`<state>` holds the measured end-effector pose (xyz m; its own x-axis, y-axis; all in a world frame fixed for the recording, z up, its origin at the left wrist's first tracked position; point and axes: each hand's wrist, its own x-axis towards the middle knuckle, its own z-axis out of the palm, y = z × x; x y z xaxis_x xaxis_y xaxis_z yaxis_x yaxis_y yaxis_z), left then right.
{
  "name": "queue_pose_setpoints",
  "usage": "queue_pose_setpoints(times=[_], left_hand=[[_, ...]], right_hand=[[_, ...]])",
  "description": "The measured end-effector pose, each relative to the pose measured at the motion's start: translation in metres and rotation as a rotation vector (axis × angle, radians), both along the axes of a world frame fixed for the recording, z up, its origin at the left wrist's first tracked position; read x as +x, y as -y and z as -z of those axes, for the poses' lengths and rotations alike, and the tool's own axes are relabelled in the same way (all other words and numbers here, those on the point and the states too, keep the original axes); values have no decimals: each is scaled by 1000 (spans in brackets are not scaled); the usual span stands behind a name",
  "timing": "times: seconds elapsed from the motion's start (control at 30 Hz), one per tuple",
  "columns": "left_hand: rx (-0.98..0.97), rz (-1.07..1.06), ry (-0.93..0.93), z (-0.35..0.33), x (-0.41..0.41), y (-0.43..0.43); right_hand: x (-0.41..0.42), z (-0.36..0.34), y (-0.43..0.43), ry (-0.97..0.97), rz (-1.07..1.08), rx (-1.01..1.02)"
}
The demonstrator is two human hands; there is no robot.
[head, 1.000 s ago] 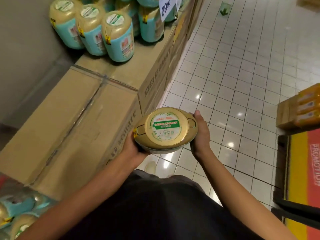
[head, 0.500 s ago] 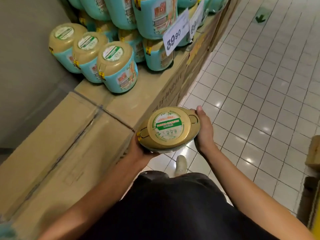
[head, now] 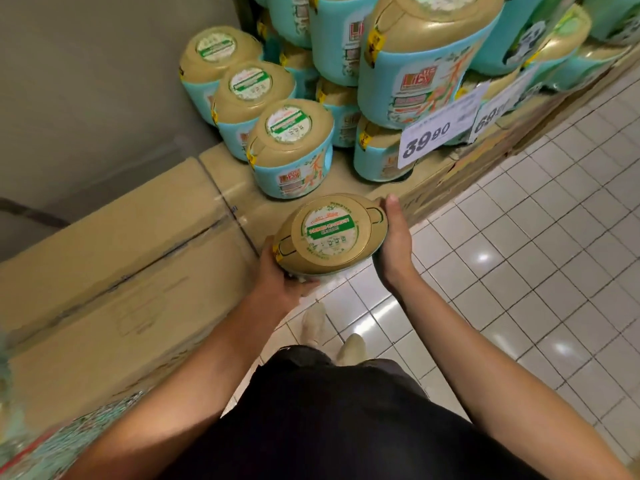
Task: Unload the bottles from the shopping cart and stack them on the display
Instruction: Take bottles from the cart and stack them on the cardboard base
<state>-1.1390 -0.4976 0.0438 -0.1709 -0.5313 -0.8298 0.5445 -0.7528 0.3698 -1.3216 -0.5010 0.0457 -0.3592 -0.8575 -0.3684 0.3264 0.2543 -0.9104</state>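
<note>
Head view: bottle (head: 330, 233) in left hand (head: 280, 282) and right hand (head: 394, 244), fingers curled round it, now nearer display (head: 228, 181).

A white price tag (head: 438, 133) at the front of the stacked bottles (head: 420, 81) reads 39 in large black digits, followed by smaller raised digits that look like 80, though 90 is possible. The small print above the number is too blurred to read. Just to its right, a second price tag (head: 498, 110) shows 69, its smaller digits unclear. The stacked bottles carry a red logo block on their turquoise wrap, illegible. On the carried bottle (head: 369, 252), a round label (head: 328, 227) has a green band of white characters, also unreadable.
</note>
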Motion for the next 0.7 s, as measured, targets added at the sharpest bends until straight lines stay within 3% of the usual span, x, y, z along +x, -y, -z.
queue_pose_setpoints(times=[0.3, 0.5, 0.7], left_hand=[[69, 32, 72, -15, -7, 45], [98, 1, 66, -14, -13, 61], [82, 17, 92, -4, -13, 76]], right_hand=[[-5, 14, 62, -31, 22, 135], [6, 29, 66, -93, 158, 122], [10, 37, 73, -106, 223, 232]])
